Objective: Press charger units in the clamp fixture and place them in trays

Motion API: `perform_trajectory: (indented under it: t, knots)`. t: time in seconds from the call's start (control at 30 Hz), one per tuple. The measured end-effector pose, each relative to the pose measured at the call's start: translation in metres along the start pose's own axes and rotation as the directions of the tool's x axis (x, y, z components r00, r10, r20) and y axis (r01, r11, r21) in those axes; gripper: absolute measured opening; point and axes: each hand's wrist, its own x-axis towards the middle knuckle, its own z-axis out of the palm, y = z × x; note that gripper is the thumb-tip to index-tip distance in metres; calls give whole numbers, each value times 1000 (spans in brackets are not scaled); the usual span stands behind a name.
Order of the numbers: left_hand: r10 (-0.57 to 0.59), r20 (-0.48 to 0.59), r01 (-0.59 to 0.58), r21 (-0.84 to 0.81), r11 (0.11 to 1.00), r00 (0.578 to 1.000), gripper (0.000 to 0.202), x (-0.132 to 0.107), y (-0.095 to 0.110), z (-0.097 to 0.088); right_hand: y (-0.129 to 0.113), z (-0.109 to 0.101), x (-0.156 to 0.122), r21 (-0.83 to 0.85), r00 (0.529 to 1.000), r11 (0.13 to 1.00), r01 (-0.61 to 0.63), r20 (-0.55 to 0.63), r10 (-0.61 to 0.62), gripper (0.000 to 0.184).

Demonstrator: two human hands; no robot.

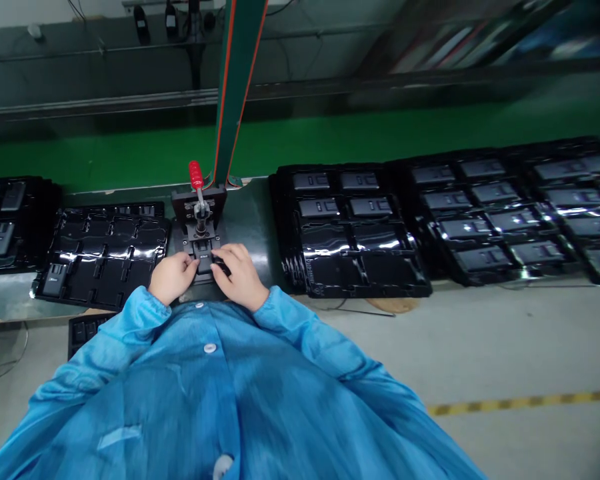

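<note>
A small black device with white lettering, which looks like a battery charger [204, 259], sits in the base of a clamp fixture [200, 213]. The fixture's red-tipped handle [195, 175] stands upright behind it. My left hand [173, 276] is closed with thumb and fingers at the device's left edge. From the right, my right hand [240, 275] grips the opposite edge with bent fingers. The device's underside is hidden.
Left of the fixture lies a black tray [105, 250] with one charger [55, 279] at its front corner. Stacked trays [330, 283] of similar pieces stand to the right, others [45, 200] at far left. A green post [240, 87] rises behind the fixture.
</note>
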Motion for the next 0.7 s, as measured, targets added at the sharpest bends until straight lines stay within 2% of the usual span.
perform_trajectory:
  t: [0.13,0.3,0.37,0.47,0.63,0.7]
  knots:
    - [30,-24,-32,-97,995,999,25,-23,-2,-2,-19,-20,27,24,982,1000,-1,-190,6,27]
    - [44,-148,-73,-197,978,988,28,-54,-15,-14,-30,-47,79,-3,934,1000,-3,-358,2,37]
    - [16,-202,-62,-220,974,979,28,-66,-23,-21,-29,-53,101,-16,942,1000,-1,-335,-5,39]
    - [-56,-253,-6,-237,971,966,28,-83,-35,-31,-24,-54,127,-15,973,999,-35,-229,31,39]
    - [-149,-302,59,-287,956,942,27,-111,-54,-41,-21,-52,149,62,979,988,-141,-139,148,29]
    - [-182,-325,82,-298,951,928,27,-119,-63,-45,-25,-54,155,62,985,990,-128,-105,134,22]
